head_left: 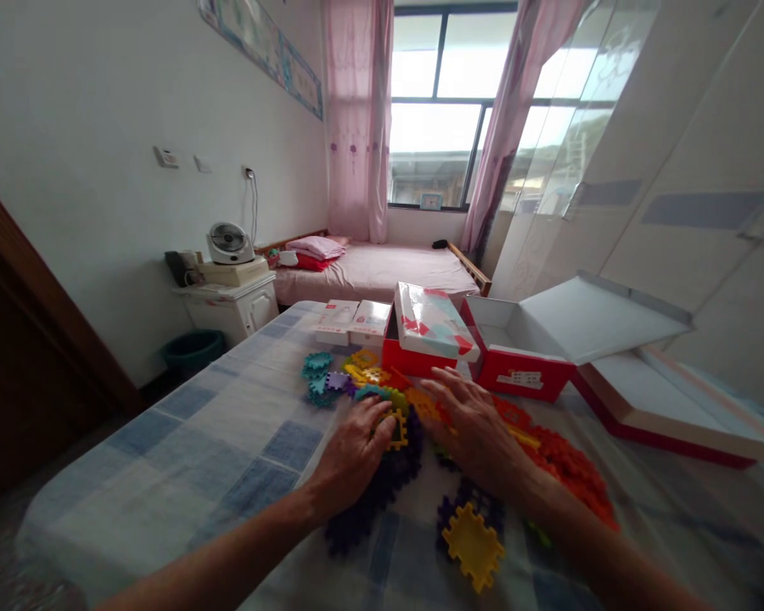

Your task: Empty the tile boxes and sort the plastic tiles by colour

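Colourful plastic interlocking tiles lie spread on a blue-and-white checked cloth (184,441). My left hand (354,454) rests palm down on dark purple tiles (382,492), its fingertips curled round a yellow-orange tile (397,430). My right hand (474,424) lies flat, fingers stretched out, over orange tiles (560,462). A loose yellow tile (474,546) sits near my right forearm. Teal tiles (317,367) lie further off to the left.
Red boxes stand behind the tiles: one with a patterned lid (429,322), one open with a white lid raised (547,339), and a flat one (668,407) at right. Two small white boxes (353,321) sit at the back. A bed (382,267) and nightstand with fan (229,246) lie beyond.
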The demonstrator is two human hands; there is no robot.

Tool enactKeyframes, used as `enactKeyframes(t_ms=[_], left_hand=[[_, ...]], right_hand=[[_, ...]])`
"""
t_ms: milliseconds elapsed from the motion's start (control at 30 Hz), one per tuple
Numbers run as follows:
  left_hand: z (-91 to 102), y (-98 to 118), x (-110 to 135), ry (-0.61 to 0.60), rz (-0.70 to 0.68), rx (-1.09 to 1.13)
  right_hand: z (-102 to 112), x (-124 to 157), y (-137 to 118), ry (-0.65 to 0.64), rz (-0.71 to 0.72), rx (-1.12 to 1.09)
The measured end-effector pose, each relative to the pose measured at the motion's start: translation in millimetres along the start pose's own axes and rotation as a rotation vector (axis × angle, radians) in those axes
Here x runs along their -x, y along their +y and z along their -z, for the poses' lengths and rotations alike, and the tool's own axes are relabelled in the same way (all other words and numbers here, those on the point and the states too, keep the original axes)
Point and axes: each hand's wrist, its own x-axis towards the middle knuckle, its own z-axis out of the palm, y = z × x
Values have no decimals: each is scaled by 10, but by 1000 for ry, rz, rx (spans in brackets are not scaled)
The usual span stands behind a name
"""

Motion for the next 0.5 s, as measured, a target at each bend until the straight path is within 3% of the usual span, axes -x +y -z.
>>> enactKeyframes(t_ms=[100, 167, 233, 367, 500], left_hand=[[193, -116, -170, 145, -97, -106], [370, -343, -343, 295, -105, -181], [526, -625, -525, 359, -90, -312], [655, -1082, -767, 213, -48, -430], [573, -1208, -790, 119, -53, -376]], right_hand=[[-149, -443, -245, -8, 51, -105], [-322, -764, -371, -43, 67, -165], [-529, -1073, -452, -124, 58, -187], [-899, -1499, -503, -332, -51, -117], [-1042, -1519, -529, -412, -44, -77]])
